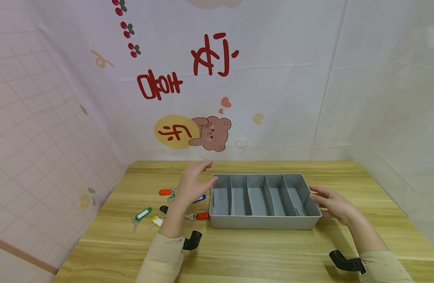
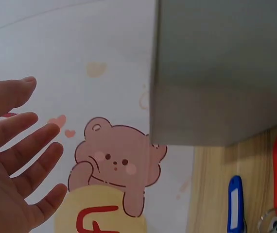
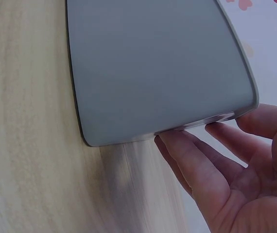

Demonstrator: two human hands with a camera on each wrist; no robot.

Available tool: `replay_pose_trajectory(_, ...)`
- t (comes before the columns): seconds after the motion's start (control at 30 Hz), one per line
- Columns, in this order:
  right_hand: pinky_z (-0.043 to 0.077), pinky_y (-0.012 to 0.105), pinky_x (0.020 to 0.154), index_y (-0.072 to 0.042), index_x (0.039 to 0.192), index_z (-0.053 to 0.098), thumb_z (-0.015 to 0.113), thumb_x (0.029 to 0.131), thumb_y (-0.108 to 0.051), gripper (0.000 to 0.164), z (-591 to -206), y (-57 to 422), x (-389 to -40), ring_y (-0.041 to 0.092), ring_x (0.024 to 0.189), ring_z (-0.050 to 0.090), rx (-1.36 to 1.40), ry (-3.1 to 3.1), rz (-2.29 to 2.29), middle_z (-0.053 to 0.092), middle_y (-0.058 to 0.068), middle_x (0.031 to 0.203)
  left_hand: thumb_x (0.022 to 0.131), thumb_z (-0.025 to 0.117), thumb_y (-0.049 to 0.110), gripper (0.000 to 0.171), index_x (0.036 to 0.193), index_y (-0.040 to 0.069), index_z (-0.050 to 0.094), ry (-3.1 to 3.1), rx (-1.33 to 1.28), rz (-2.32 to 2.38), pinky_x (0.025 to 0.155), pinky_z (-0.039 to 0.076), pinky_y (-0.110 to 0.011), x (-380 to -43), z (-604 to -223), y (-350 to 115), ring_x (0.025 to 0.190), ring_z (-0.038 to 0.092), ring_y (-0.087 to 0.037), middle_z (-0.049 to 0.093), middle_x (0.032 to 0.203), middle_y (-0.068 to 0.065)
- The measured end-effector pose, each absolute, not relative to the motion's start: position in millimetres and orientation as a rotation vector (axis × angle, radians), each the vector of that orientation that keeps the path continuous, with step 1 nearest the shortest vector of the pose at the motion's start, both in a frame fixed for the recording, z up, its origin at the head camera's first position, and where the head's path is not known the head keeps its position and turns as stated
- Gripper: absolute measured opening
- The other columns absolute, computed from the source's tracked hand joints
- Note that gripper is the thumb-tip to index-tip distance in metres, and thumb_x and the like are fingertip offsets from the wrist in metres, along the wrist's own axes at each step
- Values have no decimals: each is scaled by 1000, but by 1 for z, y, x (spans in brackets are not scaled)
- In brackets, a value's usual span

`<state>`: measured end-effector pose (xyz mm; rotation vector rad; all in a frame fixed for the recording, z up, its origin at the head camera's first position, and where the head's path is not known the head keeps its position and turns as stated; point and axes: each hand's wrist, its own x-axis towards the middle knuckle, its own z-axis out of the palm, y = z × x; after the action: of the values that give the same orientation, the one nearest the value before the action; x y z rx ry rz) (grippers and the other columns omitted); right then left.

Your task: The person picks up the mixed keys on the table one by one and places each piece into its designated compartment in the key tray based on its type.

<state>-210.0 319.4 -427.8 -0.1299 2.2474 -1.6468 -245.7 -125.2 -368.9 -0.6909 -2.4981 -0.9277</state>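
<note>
A grey divided storage tray (image 1: 263, 222) with several compartments stands on the wooden table. My right hand (image 1: 331, 202) is at its right end. In the right wrist view the fingertips (image 3: 175, 143) touch the end of the tray, with the fingers fairly straight. My left hand (image 1: 193, 182) is raised beside the tray's left end, fingers spread and apart from it; nothing is in the palm in the left wrist view. Below and around the left forearm lie keys with tags: red (image 1: 202, 215), blue (image 1: 200, 199), orange (image 1: 165, 192), green (image 1: 143, 213), yellow (image 1: 158, 221) and black (image 1: 163, 209).
The wooden table (image 1: 259, 251) runs back to a white printed cloth (image 1: 280, 86) with a bear drawing. Cloth also hangs at the left and right sides. Each forearm carries a black wrist mount (image 1: 346, 262).
</note>
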Motion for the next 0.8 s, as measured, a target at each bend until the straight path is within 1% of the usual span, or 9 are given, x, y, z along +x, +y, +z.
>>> replay_pose_trajectory(0.17, 56, 40, 82, 10, 153, 12, 48, 106, -22, 67, -428, 320, -210, 16, 108, 60, -137, 2245, -1652, 29, 41, 146, 88, 77, 23, 50, 133, 10, 62, -2546, -642, -939, 97, 46, -47, -251, -375, -135, 111, 60, -28, 67, 118, -8)
replay_pose_trajectory(0.3, 56, 40, 82, 10, 153, 12, 48, 106, -22, 67, -429, 320, -211, 15, 108, 60, -140, 2244, -1656, 28, 41, 146, 87, 78, 22, 51, 133, 9, 62, -2574, -614, -944, 94, 48, -47, -255, -380, -143, 109, 61, -30, 68, 118, -9)
replay_pose_trajectory(0.57, 56, 40, 82, 10, 153, 12, 48, 106, -22, 67, -429, 319, -208, 16, 109, 60, -145, 2249, -1662, 28, 41, 146, 87, 78, 21, 52, 133, 4, 61, -2619, -639, -986, 92, 49, -49, -260, -393, -163, 109, 62, -35, 67, 121, -14)
replay_pose_trajectory(0.8, 56, 40, 83, 10, 153, 13, 48, 106, -22, 66, -432, 317, -206, 20, 111, 59, -131, 2256, -1664, 29, 41, 146, 88, 77, 23, 55, 136, 3, 59, -2709, -655, -1003, 92, 49, -51, -263, -402, -178, 112, 61, -38, 64, 128, -16)
